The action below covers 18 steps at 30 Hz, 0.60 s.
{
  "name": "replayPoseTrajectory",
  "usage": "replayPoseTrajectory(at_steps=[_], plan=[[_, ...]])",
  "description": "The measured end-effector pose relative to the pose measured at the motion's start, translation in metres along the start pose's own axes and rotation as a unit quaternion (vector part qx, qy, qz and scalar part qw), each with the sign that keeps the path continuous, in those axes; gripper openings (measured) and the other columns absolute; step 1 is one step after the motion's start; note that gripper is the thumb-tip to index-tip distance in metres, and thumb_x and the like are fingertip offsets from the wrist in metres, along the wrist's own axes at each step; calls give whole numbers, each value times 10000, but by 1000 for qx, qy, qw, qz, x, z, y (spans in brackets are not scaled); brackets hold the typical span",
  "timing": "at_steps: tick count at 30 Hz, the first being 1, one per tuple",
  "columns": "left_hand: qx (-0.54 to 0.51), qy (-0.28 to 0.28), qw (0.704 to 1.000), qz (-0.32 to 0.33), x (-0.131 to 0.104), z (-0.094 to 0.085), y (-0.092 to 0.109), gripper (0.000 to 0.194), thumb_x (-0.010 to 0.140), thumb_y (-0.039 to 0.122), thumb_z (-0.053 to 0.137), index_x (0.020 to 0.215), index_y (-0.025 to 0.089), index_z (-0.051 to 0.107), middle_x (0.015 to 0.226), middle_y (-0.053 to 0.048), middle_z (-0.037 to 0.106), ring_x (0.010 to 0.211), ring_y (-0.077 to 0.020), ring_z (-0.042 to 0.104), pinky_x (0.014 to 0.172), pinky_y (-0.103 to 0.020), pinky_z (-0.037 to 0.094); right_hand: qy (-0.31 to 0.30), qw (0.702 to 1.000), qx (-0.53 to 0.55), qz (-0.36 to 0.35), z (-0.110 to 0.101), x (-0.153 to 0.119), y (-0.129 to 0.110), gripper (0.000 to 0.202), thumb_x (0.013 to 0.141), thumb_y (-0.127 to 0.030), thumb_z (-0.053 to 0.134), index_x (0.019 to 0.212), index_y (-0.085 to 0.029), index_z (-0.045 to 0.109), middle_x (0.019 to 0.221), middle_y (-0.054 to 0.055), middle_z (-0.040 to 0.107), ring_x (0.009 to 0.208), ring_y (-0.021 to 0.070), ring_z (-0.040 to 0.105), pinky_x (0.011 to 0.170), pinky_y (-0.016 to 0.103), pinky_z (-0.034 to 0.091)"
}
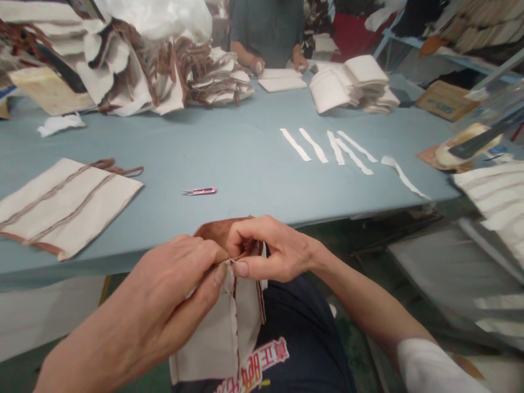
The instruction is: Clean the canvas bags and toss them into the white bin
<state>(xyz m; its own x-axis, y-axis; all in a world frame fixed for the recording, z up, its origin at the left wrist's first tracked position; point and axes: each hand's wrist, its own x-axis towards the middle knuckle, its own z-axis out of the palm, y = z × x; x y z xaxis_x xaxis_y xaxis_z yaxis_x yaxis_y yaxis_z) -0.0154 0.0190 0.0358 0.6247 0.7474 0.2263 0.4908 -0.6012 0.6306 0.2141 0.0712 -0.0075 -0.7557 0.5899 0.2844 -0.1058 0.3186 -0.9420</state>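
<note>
A cream fabric piece with brown trim (208, 338) hangs over my lap, its top edge pinched between both hands. My left hand (180, 289) is closed on the edge beside the seam, thumb in front. Just to its right, my right hand (272, 248) pinches the same edge between thumb and forefinger. Brown material curves up behind the fingers. On the table lie pink thread snips (200, 191). A flat cream piece with brown seams and straps (69, 207) rests at the left.
The blue-green table (164, 142) spans the view. White strips (315, 146) lie right of centre. Piled fabric (135, 71) stands at the back left, folded cream pieces (352, 82) at the back right. Across the table a person (268, 33) handles flat pieces. A cardboard box (446, 101) sits farther right.
</note>
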Motion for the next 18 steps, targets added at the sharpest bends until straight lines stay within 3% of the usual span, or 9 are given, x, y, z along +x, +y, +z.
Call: replayPoseTrajectory(at_steps=[3,6,12,15,18], plan=[[-18,4,1000,-16,-1,8,2,258,1110,257,525,884,238,648,767,47,633,702,-142,582,710,-260,437,-6,999,33,3,0,-3,3,263,962,-391,691,843,-197,558,756,-38,571,692,104,518,649,230,438],[-100,0,993,-57,0,13,-4,289,1109,268,513,854,237,645,725,63,624,640,-126,560,636,-234,433,1,1000,12,2,2,-4,3,241,946,-368,689,836,-195,562,751,-36,572,666,96,503,619,221,415],[-288,22,941,-178,-8,23,-25,346,1058,393,604,772,209,667,675,46,597,594,-120,488,539,-214,385,24,999,-25,13,8,0,5,208,931,-352,639,809,-202,563,705,-46,556,630,95,476,611,223,381],[-299,49,929,-212,-15,24,-27,345,1030,423,651,775,196,701,688,28,647,588,-114,496,542,-206,400,45,995,-92,8,13,2,5,171,912,-320,618,800,-207,558,700,-50,553,624,97,470,631,237,358],[-245,69,941,-221,-16,21,-20,298,1012,378,667,787,196,736,689,21,704,585,-114,561,560,-195,444,93,984,-154,2,19,2,2,121,882,-284,613,803,-209,559,733,-34,598,668,112,521,672,253,363]])
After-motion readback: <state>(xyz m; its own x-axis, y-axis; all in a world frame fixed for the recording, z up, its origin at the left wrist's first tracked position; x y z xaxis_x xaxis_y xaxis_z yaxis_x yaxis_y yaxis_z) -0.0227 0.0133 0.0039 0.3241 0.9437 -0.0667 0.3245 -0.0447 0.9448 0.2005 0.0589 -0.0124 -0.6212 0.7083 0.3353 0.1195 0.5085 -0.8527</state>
